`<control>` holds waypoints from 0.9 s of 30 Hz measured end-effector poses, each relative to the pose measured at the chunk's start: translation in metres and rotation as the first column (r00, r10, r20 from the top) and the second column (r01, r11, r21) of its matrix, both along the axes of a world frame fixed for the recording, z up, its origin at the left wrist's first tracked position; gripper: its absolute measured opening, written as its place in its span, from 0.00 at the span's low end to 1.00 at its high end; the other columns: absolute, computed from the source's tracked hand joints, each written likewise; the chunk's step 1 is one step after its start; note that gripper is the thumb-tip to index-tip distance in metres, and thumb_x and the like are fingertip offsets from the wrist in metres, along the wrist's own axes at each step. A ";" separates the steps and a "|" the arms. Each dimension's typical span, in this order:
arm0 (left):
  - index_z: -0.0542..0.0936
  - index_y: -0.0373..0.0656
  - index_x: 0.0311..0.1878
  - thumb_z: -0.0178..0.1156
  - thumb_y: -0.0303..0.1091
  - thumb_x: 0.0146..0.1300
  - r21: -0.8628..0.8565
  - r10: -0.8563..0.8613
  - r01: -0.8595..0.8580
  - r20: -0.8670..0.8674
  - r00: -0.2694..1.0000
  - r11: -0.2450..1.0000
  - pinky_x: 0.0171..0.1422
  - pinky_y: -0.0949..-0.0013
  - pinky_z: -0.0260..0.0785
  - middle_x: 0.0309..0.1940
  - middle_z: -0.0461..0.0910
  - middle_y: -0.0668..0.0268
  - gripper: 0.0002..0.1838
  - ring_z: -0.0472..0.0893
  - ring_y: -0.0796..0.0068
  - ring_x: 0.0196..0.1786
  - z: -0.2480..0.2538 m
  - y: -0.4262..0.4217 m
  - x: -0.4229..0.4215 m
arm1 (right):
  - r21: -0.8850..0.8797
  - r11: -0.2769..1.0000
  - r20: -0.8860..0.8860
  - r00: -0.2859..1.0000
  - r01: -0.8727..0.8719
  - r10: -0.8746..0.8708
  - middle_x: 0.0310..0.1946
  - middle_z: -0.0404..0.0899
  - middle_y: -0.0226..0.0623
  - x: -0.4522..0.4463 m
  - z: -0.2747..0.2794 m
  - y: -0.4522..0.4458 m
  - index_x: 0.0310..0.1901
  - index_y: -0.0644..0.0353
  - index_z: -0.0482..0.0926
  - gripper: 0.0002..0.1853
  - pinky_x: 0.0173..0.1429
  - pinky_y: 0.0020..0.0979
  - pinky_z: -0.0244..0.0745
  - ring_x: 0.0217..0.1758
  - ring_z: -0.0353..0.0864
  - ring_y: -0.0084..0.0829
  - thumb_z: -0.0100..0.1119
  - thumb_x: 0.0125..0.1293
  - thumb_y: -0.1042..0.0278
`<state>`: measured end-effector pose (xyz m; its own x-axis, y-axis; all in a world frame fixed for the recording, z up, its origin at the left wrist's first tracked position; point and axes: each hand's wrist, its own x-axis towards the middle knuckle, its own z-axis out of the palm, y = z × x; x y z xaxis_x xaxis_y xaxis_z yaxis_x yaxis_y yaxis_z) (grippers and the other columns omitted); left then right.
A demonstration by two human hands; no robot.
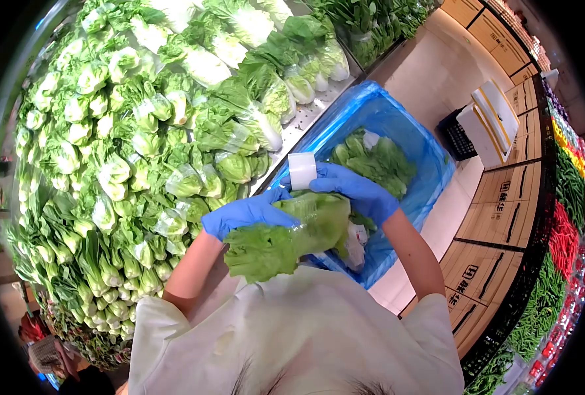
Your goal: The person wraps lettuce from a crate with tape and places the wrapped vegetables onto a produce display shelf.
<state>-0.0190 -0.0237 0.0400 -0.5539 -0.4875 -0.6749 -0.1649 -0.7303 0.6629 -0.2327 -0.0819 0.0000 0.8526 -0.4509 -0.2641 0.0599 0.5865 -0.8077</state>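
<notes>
In blue gloves, both of my hands are over a head of leafy lettuce (315,220) in front of my chest. My left hand (250,214) grips the lettuce from the left, its fingers lying over the leaves. A shiny clear band crosses the lettuce's middle. My right hand (358,187) is closed on a white roll of tape (302,171), just above the lettuce. Below my hands stands a bin lined with a blue plastic bag (431,161), with loose green leaves (375,164) inside. A pale crumpled piece (355,247) shows beside the lettuce's right end.
On the left, a sloped display holds many bok choy (111,270), wrapped lettuces (115,174) and napa cabbages (230,49). To the right are a dark crate with a white box (493,122), wooden cabinets (496,204) and a shelf of peppers (562,240). A person (55,359) is at lower left.
</notes>
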 end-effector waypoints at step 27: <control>0.51 0.38 0.68 0.56 0.31 0.60 0.080 0.282 -0.287 -0.554 0.783 0.955 0.66 0.64 0.59 0.64 0.60 0.58 0.35 0.67 0.68 0.62 -0.070 0.013 0.003 | -0.237 0.970 -0.501 0.847 0.061 -0.176 0.30 0.79 0.30 -0.033 0.055 0.045 0.41 0.68 0.78 0.21 0.39 0.22 0.72 0.32 0.75 0.17 0.69 0.47 0.65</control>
